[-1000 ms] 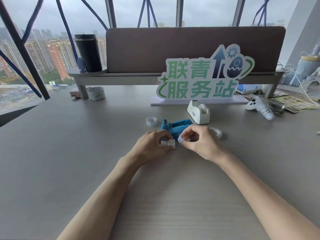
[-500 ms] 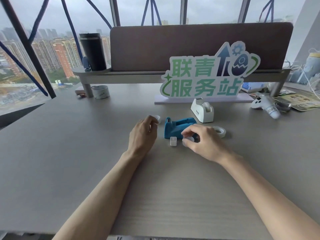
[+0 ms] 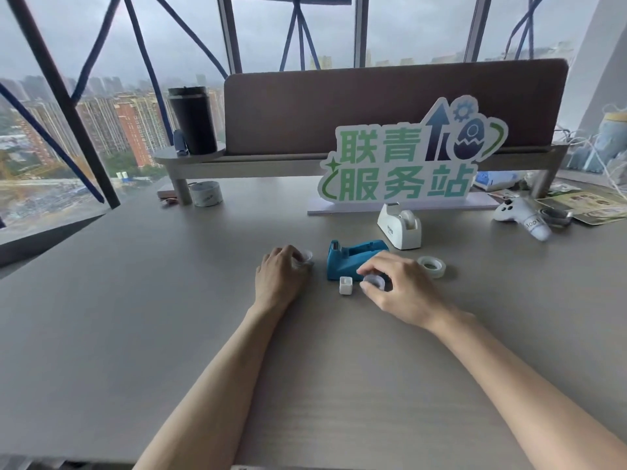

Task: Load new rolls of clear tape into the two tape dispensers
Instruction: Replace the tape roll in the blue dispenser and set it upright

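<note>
Since half second back: left hand [image 3: 281,271] moved left onto stacked tape rolls [image 3: 305,257], fingers curled over them. Right of that: blue dispenser [image 3: 354,259], white hub [image 3: 345,285] just near of it. Right hand [image 3: 395,286] pinching small clear ring [image 3: 373,280]. Far right: spare roll [image 3: 431,266]; white dispenser [image 3: 400,228] farther back. Risk: top roll slipping from stack under loose grasp.

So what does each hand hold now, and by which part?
The right hand pinches a small clear ring, seemingly a used tape core, by its rim. The left hand closes on the stacked tape rolls from their side; they look not yet lifted.
</note>
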A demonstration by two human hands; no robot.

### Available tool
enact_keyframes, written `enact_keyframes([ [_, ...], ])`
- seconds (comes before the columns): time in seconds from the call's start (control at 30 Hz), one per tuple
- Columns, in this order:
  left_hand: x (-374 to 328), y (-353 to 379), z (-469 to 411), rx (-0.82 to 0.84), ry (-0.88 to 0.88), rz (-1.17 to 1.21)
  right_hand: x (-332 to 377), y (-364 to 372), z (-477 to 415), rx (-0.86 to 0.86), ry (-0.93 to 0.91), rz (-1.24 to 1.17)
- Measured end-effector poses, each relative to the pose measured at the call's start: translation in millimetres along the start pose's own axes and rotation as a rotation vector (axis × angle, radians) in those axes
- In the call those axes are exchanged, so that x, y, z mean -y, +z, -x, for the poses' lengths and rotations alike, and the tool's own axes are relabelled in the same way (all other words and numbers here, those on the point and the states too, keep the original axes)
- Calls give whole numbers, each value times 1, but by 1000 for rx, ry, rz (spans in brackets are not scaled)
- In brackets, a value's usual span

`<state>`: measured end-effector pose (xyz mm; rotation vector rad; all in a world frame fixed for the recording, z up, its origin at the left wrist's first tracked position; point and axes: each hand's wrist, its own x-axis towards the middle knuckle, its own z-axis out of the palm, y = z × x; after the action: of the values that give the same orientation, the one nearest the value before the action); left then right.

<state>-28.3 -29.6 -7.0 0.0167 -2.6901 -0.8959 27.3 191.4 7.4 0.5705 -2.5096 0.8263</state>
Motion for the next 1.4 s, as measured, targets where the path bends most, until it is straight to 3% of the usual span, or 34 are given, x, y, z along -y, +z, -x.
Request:
enact_keyframes([
  [0.17, -15, -16, 19, -95, -80, 691, 3, 5, 1, 54, -62, 80],
  [0.37, -46, -28, 32, 97, -43, 977, 12, 12, 3, 9, -138, 187],
  [0.53, -53, -26, 38, 228, -87, 1157, 11, 8, 1, -11, -57, 74],
  [0.6, -57, -24, 41, 249, -100, 1198, 12, 0, -1, -108, -30, -52],
  [0.73, -63, -15, 50, 275, -172, 1198, 14, -23, -6, -293, 192, -354],
  [0.9, -69, -4, 60, 310, -192, 1158, 23, -28, -6, -360, 248, -613],
  [1.23, -72, -10, 60, 369, -89, 1167, 24, -30, -3, -297, 109, -293],
  [1.4, -75, -10, 64, 360, -4, 1046, 21, -26, -3, -329, -1, -151],
])
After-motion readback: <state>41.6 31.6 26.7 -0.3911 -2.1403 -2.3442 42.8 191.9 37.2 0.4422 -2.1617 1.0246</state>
